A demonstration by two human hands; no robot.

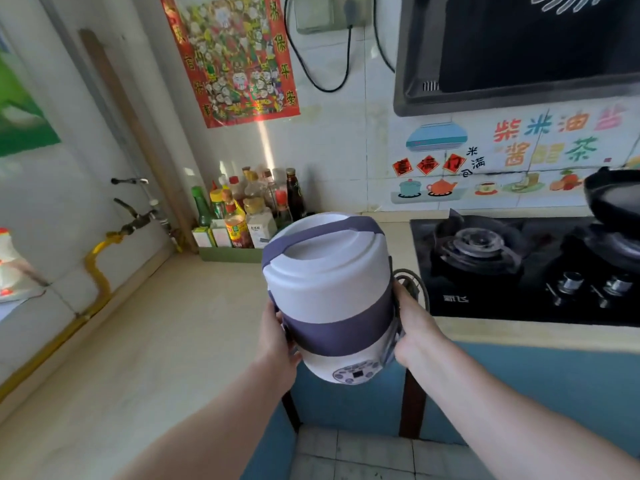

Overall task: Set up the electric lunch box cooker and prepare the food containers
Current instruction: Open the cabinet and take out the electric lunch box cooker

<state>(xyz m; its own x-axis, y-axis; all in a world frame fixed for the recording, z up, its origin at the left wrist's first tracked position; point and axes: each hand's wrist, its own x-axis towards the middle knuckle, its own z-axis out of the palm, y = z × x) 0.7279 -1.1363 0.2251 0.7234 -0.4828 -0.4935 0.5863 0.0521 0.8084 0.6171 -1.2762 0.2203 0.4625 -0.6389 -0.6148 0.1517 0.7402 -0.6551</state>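
Note:
The electric lunch box cooker (329, 289) is a tall white cylinder with purple bands, a purple handle folded over its closed lid and a control panel low on its front. It hangs in the air over the front edge of the beige counter (156, 323), tilted with its lid away from me. My left hand (275, 336) grips its lower left side. My right hand (412, 327) grips its lower right side. A grey power cord (414, 284) loops behind my right hand. No separate food containers are visible.
A black two-burner gas hob (519, 271) lies to the right with a dark pan (613, 195) on the far burner. Several sauce bottles (246, 209) stand in a green tray at the back corner. A yellow gas pipe (97, 268) runs along the left wall.

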